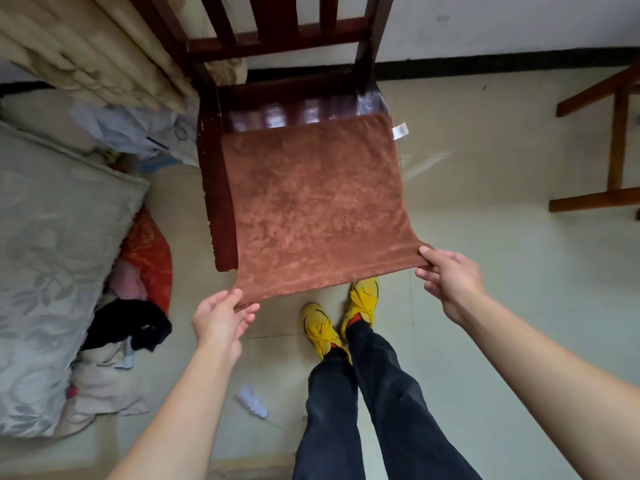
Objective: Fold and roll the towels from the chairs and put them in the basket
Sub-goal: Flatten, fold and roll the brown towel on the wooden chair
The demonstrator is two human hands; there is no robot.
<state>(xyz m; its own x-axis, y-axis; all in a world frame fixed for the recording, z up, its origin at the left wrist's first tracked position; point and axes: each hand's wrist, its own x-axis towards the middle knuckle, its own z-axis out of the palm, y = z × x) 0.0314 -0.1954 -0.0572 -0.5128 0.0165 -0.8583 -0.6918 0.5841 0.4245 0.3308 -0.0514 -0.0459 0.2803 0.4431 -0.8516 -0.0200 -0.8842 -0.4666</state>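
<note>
A rust-brown towel (311, 202) lies spread flat over the seat of a dark red wooden chair (214, 188), a white label at its far right corner. Its near edge reaches past the seat's front, pulled taut. My left hand (220, 317) pinches the near left corner. My right hand (450, 275) pinches the near right corner. No basket is in view.
A bed with a pale floral cover (52, 265) and a heap of clothes (131, 306) fills the left side. A second wooden frame (616, 140) stands at the right. My yellow shoes (322, 327) stand on the tiled floor beside a small white scrap (252, 403).
</note>
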